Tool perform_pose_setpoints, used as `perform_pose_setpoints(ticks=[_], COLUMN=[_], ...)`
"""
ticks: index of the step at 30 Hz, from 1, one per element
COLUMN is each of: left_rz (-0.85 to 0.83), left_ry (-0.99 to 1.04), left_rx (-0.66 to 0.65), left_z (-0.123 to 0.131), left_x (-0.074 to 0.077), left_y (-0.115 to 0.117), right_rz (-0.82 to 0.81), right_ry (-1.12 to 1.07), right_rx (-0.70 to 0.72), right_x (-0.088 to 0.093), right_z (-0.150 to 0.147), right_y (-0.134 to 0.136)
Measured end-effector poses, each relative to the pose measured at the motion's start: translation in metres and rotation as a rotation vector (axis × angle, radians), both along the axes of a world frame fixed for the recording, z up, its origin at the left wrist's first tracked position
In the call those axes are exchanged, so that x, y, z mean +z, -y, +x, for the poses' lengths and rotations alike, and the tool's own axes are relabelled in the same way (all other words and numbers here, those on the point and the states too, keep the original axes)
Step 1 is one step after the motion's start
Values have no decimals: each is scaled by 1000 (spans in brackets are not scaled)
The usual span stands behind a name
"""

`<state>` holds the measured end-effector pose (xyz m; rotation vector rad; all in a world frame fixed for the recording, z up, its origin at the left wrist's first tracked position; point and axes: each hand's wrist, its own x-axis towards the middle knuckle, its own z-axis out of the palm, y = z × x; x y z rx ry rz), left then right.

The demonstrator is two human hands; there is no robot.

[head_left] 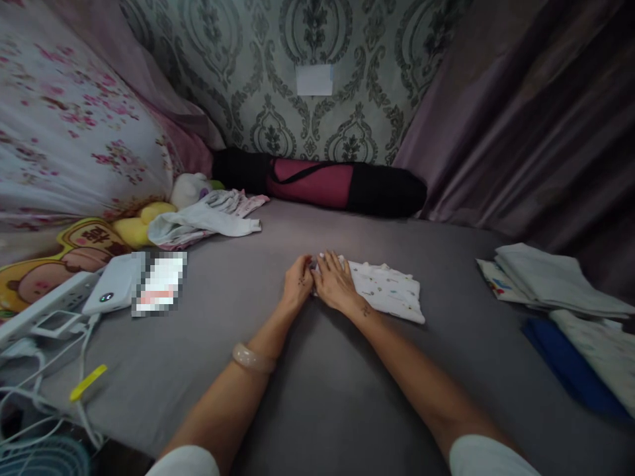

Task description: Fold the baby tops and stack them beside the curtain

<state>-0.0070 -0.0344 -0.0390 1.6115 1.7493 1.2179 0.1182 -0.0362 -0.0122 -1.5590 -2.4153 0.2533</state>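
A folded white garment (389, 289) with a small scattered print lies on the grey bed sheet (317, 390) in front of me. At its left end my left hand (298, 283) has its fingers curled in against the edge of the cloth; the fingertips are partly hidden. My right hand (335, 283) rests flat on the garment's left part, fingers stretched out and pointing away from me. The two hands nearly touch. The garment's right part sticks out past my right wrist, its far edge slightly wavy.
Folded clothes (560, 277) and a dark blue cloth (570, 363) lie at the right. Rumpled clothes (213, 218) and plush toys sit at the back left. A power strip (54, 304), a white power bank (115, 283) and cables occupy the left. A black and red long bag (317, 184) lies along the wall.
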Motion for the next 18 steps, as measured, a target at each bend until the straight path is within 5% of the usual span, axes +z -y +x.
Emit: perform_pose_setpoints(ticks=[9, 18], left_rz=[-17, 30], left_ry=[40, -4], left_rx=[20, 5], left_z=[-3, -7], left_x=[-4, -9], left_y=[-3, -5], right_rz=[27, -8], right_ry=[112, -46], right_rx=[-41, -12], right_x=[-13, -7], right_z=[-7, 0], right_y=[0, 1])
